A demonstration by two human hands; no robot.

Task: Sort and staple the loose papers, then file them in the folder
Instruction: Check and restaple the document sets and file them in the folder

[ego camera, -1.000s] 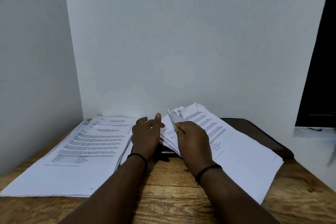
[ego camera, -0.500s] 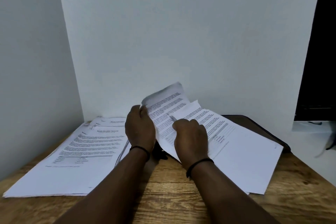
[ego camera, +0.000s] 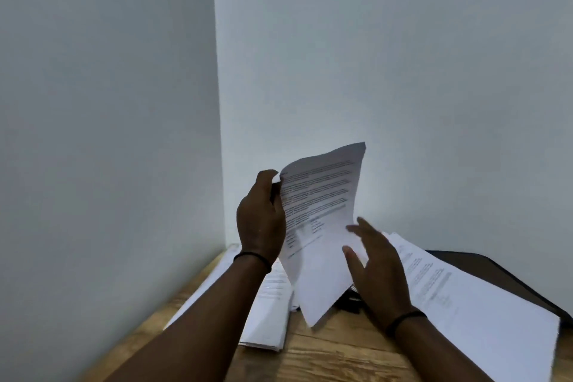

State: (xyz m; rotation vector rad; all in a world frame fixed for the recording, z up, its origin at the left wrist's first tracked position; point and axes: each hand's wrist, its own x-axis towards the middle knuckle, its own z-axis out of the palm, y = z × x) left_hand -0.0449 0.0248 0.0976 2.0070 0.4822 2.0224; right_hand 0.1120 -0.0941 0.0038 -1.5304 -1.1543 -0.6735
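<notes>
Sorting step: left hand (ego camera: 260,220) pinches the lifted sheet (ego camera: 319,226) at its top left corner, sheet hanging upright above the desk (ego camera: 341,357) between two paper stacks. Right hand (ego camera: 376,260) fingers spread, holding nothing, beside the sheet's right edge. Best to steady the floppy lower edge before laying it onto the left stack (ego camera: 269,313). Sheet: white, printed text, curled.

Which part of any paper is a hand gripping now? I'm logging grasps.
The left hand grips the lifted printed sheet by its upper left edge. The right hand is open, holding nothing.
</notes>
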